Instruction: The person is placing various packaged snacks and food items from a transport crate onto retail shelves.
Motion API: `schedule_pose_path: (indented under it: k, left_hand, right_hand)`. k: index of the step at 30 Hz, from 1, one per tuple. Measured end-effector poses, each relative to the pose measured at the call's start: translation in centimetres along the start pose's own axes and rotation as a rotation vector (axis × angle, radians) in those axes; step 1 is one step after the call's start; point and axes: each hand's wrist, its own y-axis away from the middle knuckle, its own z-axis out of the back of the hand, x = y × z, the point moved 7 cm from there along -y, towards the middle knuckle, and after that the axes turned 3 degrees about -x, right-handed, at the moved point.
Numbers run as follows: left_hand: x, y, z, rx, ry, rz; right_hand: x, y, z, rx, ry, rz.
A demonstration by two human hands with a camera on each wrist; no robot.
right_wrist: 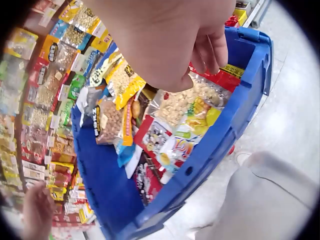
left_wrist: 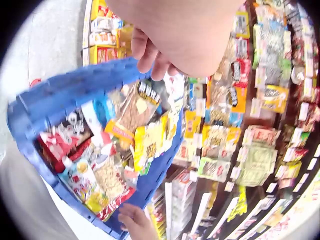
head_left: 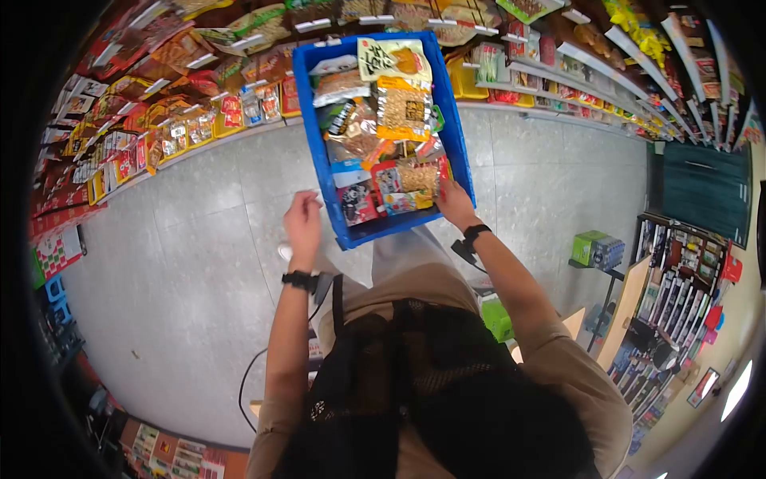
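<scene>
A blue crate (head_left: 463, 152) filled with snack bags is in front of the person. My right hand (head_left: 457, 203) is at its right side, fingers curved down at the end of a red-edged bag of nuts (head_left: 416, 177). In the right wrist view the fingertips (right_wrist: 210, 55) overlap that bag's red end; I cannot tell whether they pinch it. Left of the crate, my left hand (head_left: 303, 219) hangs with loosely curled fingers and nothing in them. A yellow bag of nuts (head_left: 401, 109) and a pale bag (head_left: 394, 60) lie farther up in the crate.
Shelves of packaged snacks (head_left: 191, 132) curve along the far side, with more shelving (head_left: 574, 68) at the right. Grey tiled floor (head_left: 199, 239) spreads around the crate. A green boxed pack (head_left: 594, 249) stands at the right, beside a wooden panel (head_left: 626, 319).
</scene>
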Motion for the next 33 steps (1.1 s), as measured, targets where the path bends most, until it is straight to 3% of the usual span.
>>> schedule_pose_path:
  k: [3, 5, 8, 11, 16, 20, 22, 24, 26, 27, 30, 33]
  left_hand:
    - [1.4, 0.7, -11.6, 0.162, -0.134, -0.073]
    - [7.1, 3.2, -17.3, 0.318, -0.327, 0.103]
    - [8.5, 7.2, -20.5, 0.394, -0.482, 0.267]
    - [5.1, 9.2, -20.7, 0.296, -0.423, 0.126]
    - [4.4, 10.6, -18.8, 0.116, -0.263, 0.18]
    - [6.2, 13.0, -17.5, -0.152, 0.077, 0.379]
    - [3.1, 14.6, -17.5, -0.188, 0.286, 0.539]
    - [0.1, 16.8, -18.2, -0.229, 0.521, 0.644]
    - [-1.9, 19.6, -18.7, -0.302, 0.555, 0.597]
    - [-2.6, 21.1, -19.1, -0.358, 0.577, 0.573]
    - [-5.3, 25.8, -20.2, -0.536, 0.542, 0.487]
    - [-7.3, 30.5, -22.7, -0.754, 0.474, 0.365]
  right_hand:
    - [-2.2, -1.8, -3.5, 0.072, 0.034, 0.2]
    - [-1.7, -2.3, -3.6, 0.089, 0.005, 0.174]
    - [-0.4, -2.3, -3.7, 0.247, -0.01, 0.136]
    - [0.0, -2.2, -4.1, 0.238, -0.017, 0.265]
    - [0.4, -2.4, -3.7, 0.475, -0.136, 0.286]
    - [2.0, -2.7, -2.6, 0.487, -0.276, 0.241]
    - [2.9, -2.4, -1.5, 0.407, -0.456, 0.299]
    - [2.9, -2.3, -2.4, 0.569, -0.639, 0.292]
    - [3.3, -1.6, -4.0, 0.797, -0.914, 0.203]
    - [5.3, 0.0, -1.5, 0.946, -0.994, 0.104]
    - [6.7, 3.7, 1.5, 1.038, -1.056, 0.364]
    - [3.5, 8.8, 5.3, 1.104, -1.022, 0.471]
